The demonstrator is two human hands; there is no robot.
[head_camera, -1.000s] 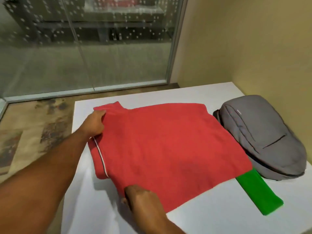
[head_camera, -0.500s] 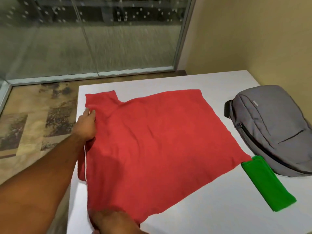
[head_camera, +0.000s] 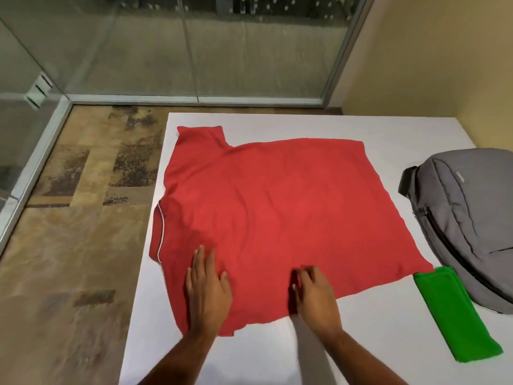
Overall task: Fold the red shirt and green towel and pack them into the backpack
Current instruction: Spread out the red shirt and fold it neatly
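Note:
The red shirt (head_camera: 277, 218) lies spread flat on the white table (head_camera: 361, 343), collar at the left edge, one sleeve at the far left corner. My left hand (head_camera: 208, 290) rests flat on the shirt's near left part, fingers straight. On the shirt's near edge sits my right hand (head_camera: 313, 295), fingers slightly bent, holding nothing that I can see. The green towel (head_camera: 455, 315) lies folded in a narrow strip at the right. Beside it the grey backpack (head_camera: 466, 218) lies on its back, its zip shut as far as I can tell.
The table's left edge drops to a tiled floor (head_camera: 69, 245). A glass wall (head_camera: 166, 45) stands beyond the table, and a yellow wall (head_camera: 444, 65) runs along the right side behind the backpack.
My left hand has come from the shirt's far left shoulder down to its near part. My right hand has moved right along the near edge. The shirt lies flatter.

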